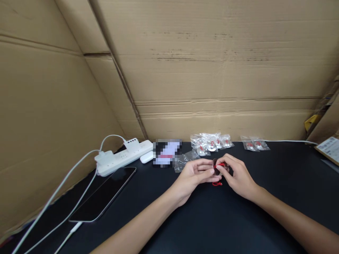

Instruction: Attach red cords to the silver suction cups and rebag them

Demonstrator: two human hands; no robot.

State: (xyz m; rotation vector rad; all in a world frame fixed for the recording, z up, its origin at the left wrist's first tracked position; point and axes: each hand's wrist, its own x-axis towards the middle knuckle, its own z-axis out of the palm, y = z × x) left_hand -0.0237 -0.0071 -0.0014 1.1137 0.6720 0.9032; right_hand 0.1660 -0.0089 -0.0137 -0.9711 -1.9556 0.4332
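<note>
Near the table's far edge, the left hand cradles a small, round, dark disc in its fingers; the right hand pinches thin red cord. A slack left grip could drop the disc; the loose red loop below might tangle.

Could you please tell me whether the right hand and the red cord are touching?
Touching: the head view shows the right hand pinching the red cord, no gap visible.

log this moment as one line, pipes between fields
left hand: holds dark piece | right hand: pinches red cord | beyond hands: clear bags | left of hands: power strip
</note>
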